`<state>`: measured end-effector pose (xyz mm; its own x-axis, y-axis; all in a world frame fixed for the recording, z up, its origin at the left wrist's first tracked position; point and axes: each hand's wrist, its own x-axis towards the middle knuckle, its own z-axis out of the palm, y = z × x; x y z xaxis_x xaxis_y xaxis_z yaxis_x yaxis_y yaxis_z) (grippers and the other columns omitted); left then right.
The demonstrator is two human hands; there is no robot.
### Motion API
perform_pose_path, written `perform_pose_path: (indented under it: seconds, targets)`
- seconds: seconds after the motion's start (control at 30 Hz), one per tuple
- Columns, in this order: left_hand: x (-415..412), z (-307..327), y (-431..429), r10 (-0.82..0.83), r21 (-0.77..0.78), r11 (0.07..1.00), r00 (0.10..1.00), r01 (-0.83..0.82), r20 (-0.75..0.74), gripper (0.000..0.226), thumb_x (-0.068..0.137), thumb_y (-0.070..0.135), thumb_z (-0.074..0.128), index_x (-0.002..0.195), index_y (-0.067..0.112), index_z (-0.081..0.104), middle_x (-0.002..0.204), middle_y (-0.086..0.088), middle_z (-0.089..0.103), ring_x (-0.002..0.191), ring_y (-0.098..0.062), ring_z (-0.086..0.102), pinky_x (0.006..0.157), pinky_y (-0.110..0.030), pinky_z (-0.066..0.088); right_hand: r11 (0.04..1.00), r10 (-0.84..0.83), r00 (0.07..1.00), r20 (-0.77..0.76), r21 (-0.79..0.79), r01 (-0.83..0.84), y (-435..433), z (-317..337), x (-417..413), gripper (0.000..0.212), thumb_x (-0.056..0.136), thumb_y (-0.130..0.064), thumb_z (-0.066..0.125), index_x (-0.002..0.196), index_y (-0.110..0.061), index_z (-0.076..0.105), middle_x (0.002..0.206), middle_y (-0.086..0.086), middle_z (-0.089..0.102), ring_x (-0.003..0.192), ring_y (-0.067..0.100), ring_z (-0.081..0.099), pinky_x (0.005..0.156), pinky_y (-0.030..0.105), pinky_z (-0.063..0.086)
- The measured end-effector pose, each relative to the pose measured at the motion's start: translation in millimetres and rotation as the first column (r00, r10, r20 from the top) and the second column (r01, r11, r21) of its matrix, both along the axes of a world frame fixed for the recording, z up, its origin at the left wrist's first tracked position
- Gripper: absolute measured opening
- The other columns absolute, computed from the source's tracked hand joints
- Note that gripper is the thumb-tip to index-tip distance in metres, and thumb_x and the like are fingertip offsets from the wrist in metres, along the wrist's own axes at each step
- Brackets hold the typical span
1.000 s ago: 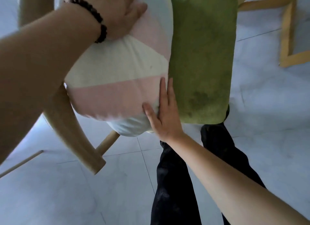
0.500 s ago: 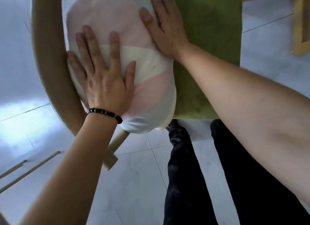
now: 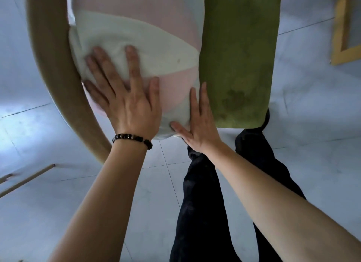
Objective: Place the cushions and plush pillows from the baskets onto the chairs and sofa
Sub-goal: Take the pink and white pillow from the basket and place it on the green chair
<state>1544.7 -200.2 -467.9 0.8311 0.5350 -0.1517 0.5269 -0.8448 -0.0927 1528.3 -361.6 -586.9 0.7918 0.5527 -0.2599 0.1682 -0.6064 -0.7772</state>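
Note:
A pink, cream and pale blue cushion leans against the curved wooden backrest of a chair, standing on its green seat pad. My left hand, with a bead bracelet on the wrist, presses flat on the cushion's front with fingers spread. My right hand lies flat against the cushion's lower right edge, fingers straight, where the cushion meets the seat pad.
Pale tiled floor surrounds the chair. A yellow wooden frame stands at the upper right. Thin wooden rods lie at the left edge. My legs in dark trousers stand right in front of the seat.
My right hand has moved from the cushion's top down to its lower right edge. My left hand has slid lower on the cushion's front.

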Motion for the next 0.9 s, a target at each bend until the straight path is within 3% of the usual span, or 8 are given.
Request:
perform_pose_path:
  seconds: [0.1, 0.23, 0.37, 0.47, 0.57, 0.7, 0.8, 0.9]
  targets:
    - [-1.9, 7.2, -2.4, 0.005, -0.064, 0.998, 1.000, -0.005, 0.001, 0.068, 0.106, 0.054, 0.031, 0.163, 0.023, 0.015, 0.167, -0.030, 0.005, 0.155, -0.049, 0.003, 0.122, -0.066, 0.004, 0.992, 0.103, 0.993, 0.056, -0.084, -0.098, -26.7, 1.4, -5.2, 0.101, 0.094, -0.073, 0.042, 0.161, -0.006, 0.008, 0.166, 0.032, 0.002, 0.156, 0.042, 0.012, 0.123, 0.056, 0.026]
    - [-12.8, 48.4, -9.0, 0.053, -0.342, 0.938, 0.998, -0.056, -0.020, 0.064, 0.105, 0.048, 0.033, 0.161, 0.019, 0.023, 0.170, -0.021, 0.008, 0.157, -0.041, 0.001, 0.125, -0.060, 0.000, 0.954, 0.173, 0.985, 0.010, -0.251, -0.165, -69.4, 60.8, 5.7, 0.091, 0.102, -0.061, 0.040, 0.163, -0.009, -0.004, 0.169, 0.024, -0.006, 0.158, 0.037, 0.008, 0.125, 0.049, 0.023]
    - [-42.6, 140.7, -28.2, 0.220, -0.643, 0.747, 0.976, -0.170, -0.002, 0.062, 0.107, 0.041, 0.043, 0.161, 0.017, 0.025, 0.169, -0.010, 0.020, 0.158, -0.026, 0.012, 0.128, -0.048, 0.013, 0.951, 0.060, 0.997, -0.054, -0.299, -0.074, -104.5, 180.3, 25.8, 0.085, 0.101, -0.061, 0.033, 0.163, -0.019, -0.007, 0.171, 0.011, -0.012, 0.159, 0.026, -0.003, 0.127, 0.046, 0.014]
    - [-77.3, 221.2, -49.3, 0.312, -0.723, 0.673, 0.946, -0.157, 0.085, 0.062, 0.106, 0.036, 0.048, 0.161, 0.016, 0.026, 0.168, -0.007, 0.024, 0.155, -0.021, 0.023, 0.122, -0.029, 0.018, 0.943, -0.005, 0.996, -0.087, -0.332, -0.024, -126.3, 271.2, 39.2, 0.081, 0.101, -0.063, 0.030, 0.164, -0.023, -0.003, 0.172, 0.002, -0.008, 0.159, 0.017, -0.002, 0.128, 0.045, 0.016]
    - [-118.8, 280.2, -63.7, 0.406, -0.754, 0.641, 0.897, -0.142, 0.177, 0.062, 0.104, 0.032, 0.054, 0.159, 0.018, 0.030, 0.164, -0.004, 0.032, 0.133, -0.005, 0.041, 0.110, -0.021, 0.027, 0.975, -0.138, 0.982, -0.131, -0.195, 0.111, -139.9, 352.3, 44.3, 0.084, 0.099, -0.063, 0.043, 0.164, -0.024, 0.006, 0.172, -0.004, 0.010, 0.157, 0.012, 0.013, 0.127, 0.042, 0.021]
    - [-168.6, 319.0, -75.0, 0.718, -0.870, 0.455, 0.657, -0.190, 0.232, 0.068, 0.096, 0.040, 0.059, 0.157, 0.026, 0.032, 0.159, 0.001, 0.040, 0.142, -0.015, 0.043, 0.116, -0.042, 0.039, 0.948, -0.280, 0.942, -0.187, 0.099, 0.302, -154.6, 429.5, 40.1, 0.079, 0.095, -0.052, 0.056, 0.162, -0.031, 0.020, 0.167, -0.008, 0.028, 0.150, 0.006, 0.030, 0.118, 0.031, 0.033]
    - [-198.5, 338.2, -89.1, 0.907, -0.933, 0.302, 0.362, -0.197, 0.217, 0.061, 0.100, 0.026, 0.061, 0.155, 0.027, 0.036, 0.157, 0.000, 0.044, 0.140, -0.021, 0.047, 0.114, -0.046, 0.041, 0.956, -0.200, 0.958, -0.203, 0.175, 0.237, -169.2, 457.8, 41.4, 0.079, 0.091, -0.050, 0.057, 0.161, -0.033, 0.024, 0.163, -0.011, 0.033, 0.146, 0.004, 0.036, 0.108, 0.024, 0.036]
    - [-228.1, 353.1, -114.5, 0.954, -0.939, 0.273, 0.182, -0.211, 0.237, 0.061, 0.101, 0.021, 0.059, 0.157, 0.023, 0.034, 0.157, -0.004, 0.044, 0.140, -0.024, 0.048, 0.112, -0.047, 0.042, 0.978, -0.042, 0.978, -0.204, 0.194, 0.082, -175.1, 468.1, 46.5, 0.084, 0.087, -0.052, 0.059, 0.161, -0.033, 0.024, 0.164, -0.012, 0.032, 0.146, 0.004, 0.036, 0.111, 0.027, 0.034]
